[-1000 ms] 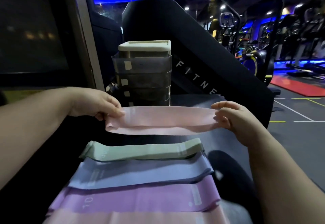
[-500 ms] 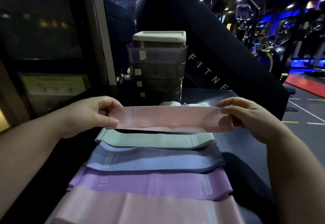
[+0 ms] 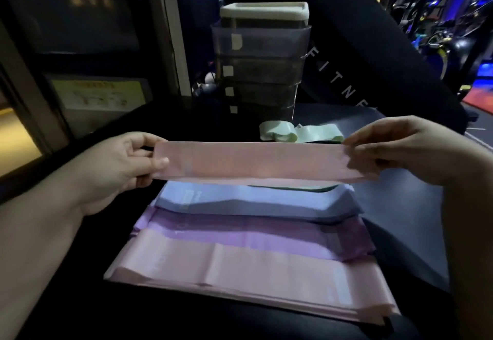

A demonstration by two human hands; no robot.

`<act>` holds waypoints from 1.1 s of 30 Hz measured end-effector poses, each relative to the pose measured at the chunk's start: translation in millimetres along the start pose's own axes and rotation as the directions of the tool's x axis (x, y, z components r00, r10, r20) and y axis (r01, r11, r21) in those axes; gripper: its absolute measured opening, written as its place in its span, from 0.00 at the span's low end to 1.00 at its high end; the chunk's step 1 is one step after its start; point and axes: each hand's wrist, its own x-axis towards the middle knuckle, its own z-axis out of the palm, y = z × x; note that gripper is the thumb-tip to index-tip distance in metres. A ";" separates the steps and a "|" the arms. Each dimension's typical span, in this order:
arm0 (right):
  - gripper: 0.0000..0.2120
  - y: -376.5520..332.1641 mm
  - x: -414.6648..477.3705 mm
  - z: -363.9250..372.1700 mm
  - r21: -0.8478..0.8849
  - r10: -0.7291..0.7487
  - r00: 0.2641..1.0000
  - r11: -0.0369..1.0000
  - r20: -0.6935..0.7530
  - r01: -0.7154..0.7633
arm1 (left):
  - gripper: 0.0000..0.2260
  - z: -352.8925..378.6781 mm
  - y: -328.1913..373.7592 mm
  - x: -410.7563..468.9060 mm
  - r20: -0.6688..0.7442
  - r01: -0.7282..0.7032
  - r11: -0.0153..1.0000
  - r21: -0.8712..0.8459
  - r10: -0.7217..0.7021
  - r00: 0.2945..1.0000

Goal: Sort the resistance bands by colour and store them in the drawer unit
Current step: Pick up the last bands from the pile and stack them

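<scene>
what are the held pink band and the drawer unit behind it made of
Pink band: probably thin latex or rubber, matte; it spans flat and sheet-like between the left hand and right hand. Drawer unit: seemingly smoky translucent plastic with a pale opaque top; dim insides show through.

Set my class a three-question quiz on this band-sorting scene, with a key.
1. True or false: the left hand and right hand each hold one end of the raised pink band.
2. The blue band lies, relative to the purple band: A nearer the person; B nearer the drawer unit; C to its left.
3. What colour are the crumpled bands at the drawer unit's foot?
Key: 1 true; 2 B; 3 green.
</scene>
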 end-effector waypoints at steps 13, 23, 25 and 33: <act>0.41 -5.8 -1.6 10.7 -0.231 0.260 0.946 0.949 0.193 -0.214 | 0.07 -0.6 -17.6 -18.0 -0.025 0.063 0.997 -0.036 -0.064 0.998; 0.35 -19.0 -21.0 24.4 -0.109 0.256 0.958 0.964 0.132 -0.242 | 0.09 -6.2 -18.4 -40.4 -0.086 0.102 0.994 -0.032 -0.104 0.991; 0.34 -20.4 -31.2 29.6 -0.039 0.234 0.967 0.972 0.103 -0.231 | 0.08 -5.8 -19.6 -46.6 -0.090 0.097 0.995 -0.022 -0.099 0.991; 0.36 -21.1 -86.1 48.3 0.132 0.266 0.958 0.959 -0.109 -0.251 | 0.08 -7.4 -18.8 -65.8 -0.081 0.074 0.996 -0.056 -0.079 0.994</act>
